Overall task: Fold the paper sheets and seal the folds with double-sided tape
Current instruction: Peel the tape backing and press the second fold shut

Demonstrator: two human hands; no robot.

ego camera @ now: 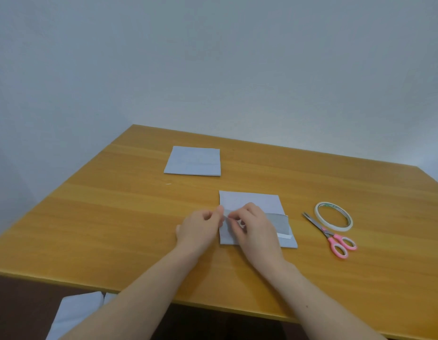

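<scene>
Your forearms reach in from the near edge of the wooden surface [114, 229], and your left hand [199, 229] and right hand [253, 227] meet with curled fingers pinching at the left end of the folded paper sheet [252, 200]. A white tape strip [285, 236] shows under its flap. Right of it lie pink-handled scissors [335, 239] and the tape roll [333, 216]; a second folded sheet [193, 161] lies farther back.

Wooden table [114, 229] in orange-brown, grain running crosswise — set against a plain pale wall [213, 57]. Pink-handled scissors [332, 238] lying flat near the right side, blades closed. White cloth [75, 315] below the near edge — partly hidden.
</scene>
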